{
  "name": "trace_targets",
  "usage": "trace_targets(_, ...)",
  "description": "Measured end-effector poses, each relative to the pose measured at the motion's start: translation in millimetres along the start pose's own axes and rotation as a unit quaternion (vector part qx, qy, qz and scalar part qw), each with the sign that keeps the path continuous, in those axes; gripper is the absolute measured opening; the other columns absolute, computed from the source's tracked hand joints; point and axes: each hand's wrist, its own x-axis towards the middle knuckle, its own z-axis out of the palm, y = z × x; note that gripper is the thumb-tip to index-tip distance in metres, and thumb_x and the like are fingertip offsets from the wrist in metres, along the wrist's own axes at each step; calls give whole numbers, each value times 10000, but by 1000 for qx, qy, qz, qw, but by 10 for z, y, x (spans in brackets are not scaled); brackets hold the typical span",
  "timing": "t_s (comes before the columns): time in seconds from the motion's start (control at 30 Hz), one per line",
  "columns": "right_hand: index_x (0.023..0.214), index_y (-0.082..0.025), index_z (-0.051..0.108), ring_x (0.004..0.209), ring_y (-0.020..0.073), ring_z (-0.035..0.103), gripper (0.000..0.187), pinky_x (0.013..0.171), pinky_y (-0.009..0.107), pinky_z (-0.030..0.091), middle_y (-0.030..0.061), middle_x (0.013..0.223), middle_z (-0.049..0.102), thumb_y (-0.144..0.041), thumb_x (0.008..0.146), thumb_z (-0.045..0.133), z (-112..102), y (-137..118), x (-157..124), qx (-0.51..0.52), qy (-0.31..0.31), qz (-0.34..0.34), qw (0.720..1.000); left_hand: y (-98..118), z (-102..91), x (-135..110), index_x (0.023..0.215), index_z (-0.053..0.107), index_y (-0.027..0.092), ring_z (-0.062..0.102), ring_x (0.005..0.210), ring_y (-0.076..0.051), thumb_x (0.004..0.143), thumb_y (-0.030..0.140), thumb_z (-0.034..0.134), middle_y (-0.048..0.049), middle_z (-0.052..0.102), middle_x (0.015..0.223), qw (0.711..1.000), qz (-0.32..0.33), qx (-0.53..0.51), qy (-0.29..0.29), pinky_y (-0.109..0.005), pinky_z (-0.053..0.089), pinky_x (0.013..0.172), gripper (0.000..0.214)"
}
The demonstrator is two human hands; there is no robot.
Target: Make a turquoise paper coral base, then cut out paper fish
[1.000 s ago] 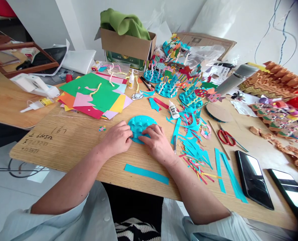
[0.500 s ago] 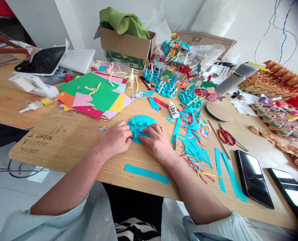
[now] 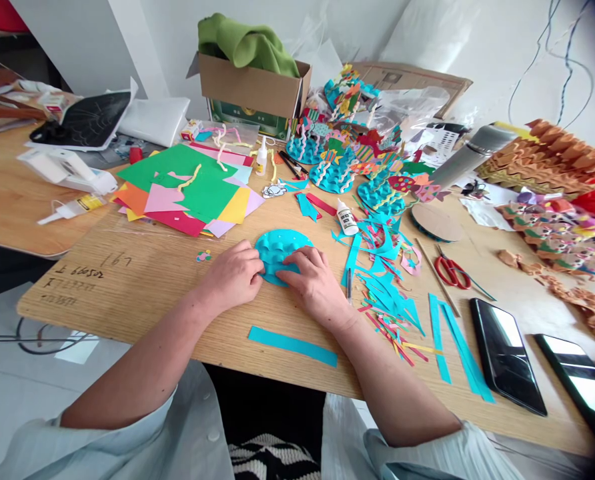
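A round turquoise paper disc with wavy raised paper strips lies on the table in front of me. My left hand is at its left edge, fingers curled in and closed on the rim. My right hand reaches over its right side, thumb and fingers pinching at the front wavy strip; the fingertips partly cover that strip. Nearer to me, a flat turquoise paper strip lies near the table's front edge. A small cluster of coloured paper dots sits left of my left hand.
Coloured paper sheets are piled at the back left. A glue bottle, paper scraps, red-handled scissors and a phone lie to the right. Finished-looking fish decorations stand behind, near a cardboard box.
Both hands and the disc look the same as before. At the far upper left, a brown slatted thing has shifted, and a small box shows there now.
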Motion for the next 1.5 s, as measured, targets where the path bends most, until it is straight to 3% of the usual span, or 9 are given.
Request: trace_targets(1.5,872,-220,740,1237,290,378,193,966,464,355,97,1197,598,-145,916,568,-40,-91,16,-1,-23,29,999,12,-5,4,691,674,189,546,859,-228,756,30,541,-52,644,747,1000,0,6,-11,-358,492,770,218)
